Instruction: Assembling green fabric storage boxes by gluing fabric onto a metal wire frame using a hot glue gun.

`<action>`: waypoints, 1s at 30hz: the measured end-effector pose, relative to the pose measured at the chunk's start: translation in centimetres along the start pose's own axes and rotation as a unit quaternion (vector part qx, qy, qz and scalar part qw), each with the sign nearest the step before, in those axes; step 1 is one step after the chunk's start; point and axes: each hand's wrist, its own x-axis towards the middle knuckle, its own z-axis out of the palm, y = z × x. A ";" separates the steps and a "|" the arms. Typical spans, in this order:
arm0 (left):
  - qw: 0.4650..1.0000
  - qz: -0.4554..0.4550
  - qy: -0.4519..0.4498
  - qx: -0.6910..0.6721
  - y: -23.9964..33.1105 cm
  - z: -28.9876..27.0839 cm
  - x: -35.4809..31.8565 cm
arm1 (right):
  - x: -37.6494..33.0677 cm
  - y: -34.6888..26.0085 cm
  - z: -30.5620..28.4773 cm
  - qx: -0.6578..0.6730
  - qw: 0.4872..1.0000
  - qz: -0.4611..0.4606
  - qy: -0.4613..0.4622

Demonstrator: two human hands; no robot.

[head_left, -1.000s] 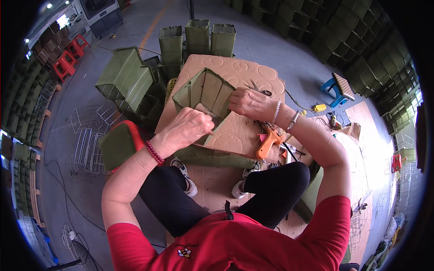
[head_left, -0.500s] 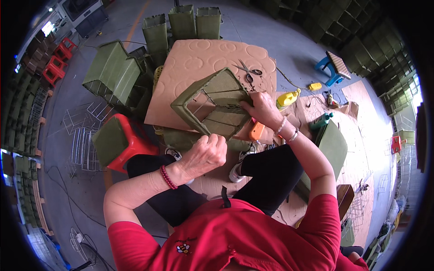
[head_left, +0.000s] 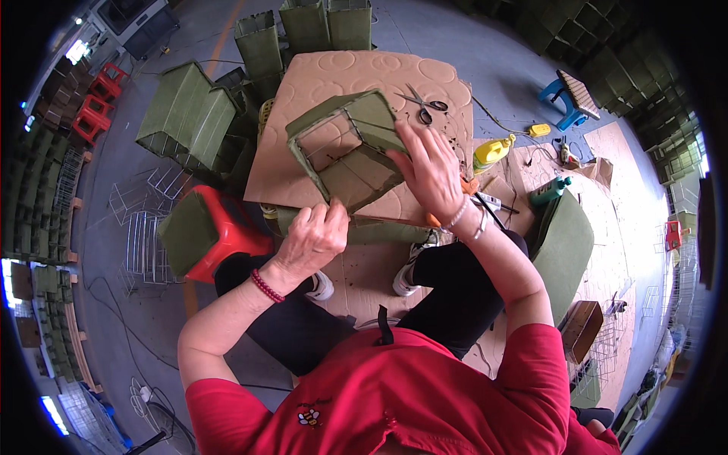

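The box (head_left: 362, 176) is tilted over the middle of the cardboard (head_left: 303, 87), reaching toward its near edge; the scissors (head_left: 425, 116) lie near the far right corner. Since the earlier frame, the right hand (head_left: 432, 171) has opened flatter against the box's right side, and the left hand (head_left: 315, 233) has shifted left, fingertips pinched at the near rim, contents indiscernible

Before me, the wire-framed box (head_left: 360, 176) sits over the cardboard sheet (head_left: 274, 173), between my left hand (head_left: 315, 233) and right hand (head_left: 434, 173). Scissors (head_left: 422, 105) lie on the sheet behind; a bottle (head_left: 493, 153) right; the plastic stool (head_left: 230, 236) left; upright boxes (head_left: 350, 29) beyond.
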 end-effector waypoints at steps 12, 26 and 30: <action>0.996 0.021 0.019 -0.080 -0.2 1.7 -0.9 | -6.2 -1.6 3.1 0.124 0.962 -0.212 -0.120; 0.981 0.028 0.072 -0.178 -3.8 1.6 0.1 | -6.6 -4.7 3.1 0.093 0.975 -0.170 -0.107; 0.984 0.029 0.060 -0.163 -3.5 1.8 -0.1 | -7.0 -5.2 3.8 0.085 0.974 -0.154 -0.142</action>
